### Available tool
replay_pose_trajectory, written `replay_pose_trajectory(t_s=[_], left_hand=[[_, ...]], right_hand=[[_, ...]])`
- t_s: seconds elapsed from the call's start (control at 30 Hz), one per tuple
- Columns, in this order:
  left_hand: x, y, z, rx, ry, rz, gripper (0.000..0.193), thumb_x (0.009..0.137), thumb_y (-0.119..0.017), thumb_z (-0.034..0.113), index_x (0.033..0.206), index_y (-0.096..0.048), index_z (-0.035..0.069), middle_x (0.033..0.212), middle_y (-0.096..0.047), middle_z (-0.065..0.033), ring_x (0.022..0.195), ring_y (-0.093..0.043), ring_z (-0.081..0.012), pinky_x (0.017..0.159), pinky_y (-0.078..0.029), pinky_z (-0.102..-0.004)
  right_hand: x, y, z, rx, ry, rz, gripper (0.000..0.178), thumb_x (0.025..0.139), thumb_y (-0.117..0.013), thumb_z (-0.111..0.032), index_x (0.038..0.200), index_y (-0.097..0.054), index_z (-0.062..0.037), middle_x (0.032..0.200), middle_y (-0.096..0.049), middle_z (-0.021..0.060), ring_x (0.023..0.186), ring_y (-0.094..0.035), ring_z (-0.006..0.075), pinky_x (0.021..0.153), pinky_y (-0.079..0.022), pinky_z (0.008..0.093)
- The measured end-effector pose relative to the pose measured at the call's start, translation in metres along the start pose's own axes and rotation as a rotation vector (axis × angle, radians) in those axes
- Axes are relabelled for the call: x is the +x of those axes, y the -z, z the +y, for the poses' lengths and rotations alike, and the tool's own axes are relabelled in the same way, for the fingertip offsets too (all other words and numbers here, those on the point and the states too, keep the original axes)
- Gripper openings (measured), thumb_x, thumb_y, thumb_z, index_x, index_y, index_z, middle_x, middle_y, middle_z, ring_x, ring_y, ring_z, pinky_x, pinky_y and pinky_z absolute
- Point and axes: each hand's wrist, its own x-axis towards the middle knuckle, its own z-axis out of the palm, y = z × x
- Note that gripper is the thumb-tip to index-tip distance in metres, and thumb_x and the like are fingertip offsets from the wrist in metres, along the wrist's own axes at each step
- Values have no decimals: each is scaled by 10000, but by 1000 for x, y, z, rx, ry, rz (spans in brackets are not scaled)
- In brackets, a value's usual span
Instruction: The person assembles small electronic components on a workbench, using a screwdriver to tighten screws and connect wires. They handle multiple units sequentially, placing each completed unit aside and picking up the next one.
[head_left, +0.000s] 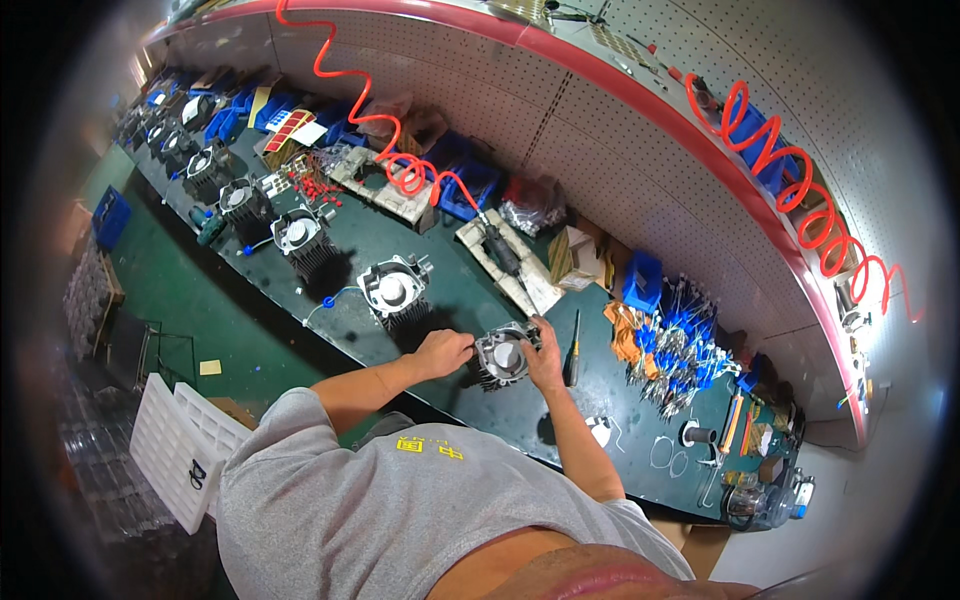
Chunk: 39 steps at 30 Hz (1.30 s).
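A round metal housing (503,360) with cooling fins stands on the green workbench (462,285) in front of me. My left hand (443,354) is closed at its left side, thumb and fingers pinching its edge. Around the opposite rim curls my right hand (545,358), its fingers partly hidden behind the part. A pale disc shows inside the housing's opening. Just right of my right hand lies a screwdriver (574,350) with a yellow and black handle. A similar finned housing (394,290) with a blue-tipped cable stands to the left.
More finned housings (298,233) line the bench leftward. A black air screwdriver (502,250) on a red coiled hose rests on a light tray (540,288). Blue-ended cables (685,345) are heaped at right, near a solder spool (697,434). Blue bins (641,281) stand along the back.
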Motion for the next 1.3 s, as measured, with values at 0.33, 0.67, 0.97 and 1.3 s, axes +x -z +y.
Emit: replay_pose_trajectory(t_s=[0.33, 0.67, 0.97, 1.3], left_hand=[[-1, -33, -20, -690, 379, -44, 241, 1010, -598, 187, 894, -667, -12, 717, -690, -60, 671, -655, -126, 606, -500, -307], [15, -14, -33, -1241, 706, -349, 136, 988, -691, 150, 921, -660, 36, 805, -687, -64, 722, -682, -191, 659, -584, -338], [7, -31, -19, -304, 134, 3, 165, 903, -708, 140, 858, -632, 1, 790, -703, -100, 710, -698, -181, 624, -534, -340], [10, -35, -38, -878, 483, -359, 171, 963, -666, 187, 898, -634, 32, 716, -645, -41, 598, -638, -156, 626, -568, -348]], right_hand=[[0, -1, -2, 5, -7, -2, 537, 885, -694, -4, 1403, -551, -2, 1441, -560, 235, 1383, -516, 394, 1187, -379, 416], [-1, 1, 1, -3, -26, -10, 549, 885, -701, -10, 1413, -551, -11, 1467, -545, 233, 1397, -499, 407, 1191, -379, 430], [-1, 3, -2, -13, -38, -10, 527, 891, -697, -17, 1398, -553, 1, 1426, -566, 240, 1365, -526, 398, 1176, -388, 421], [2, 0, -6, -6, -22, -10, 523, 888, -694, -13, 1392, -557, 2, 1430, -562, 235, 1365, -527, 386, 1177, -383, 414]])
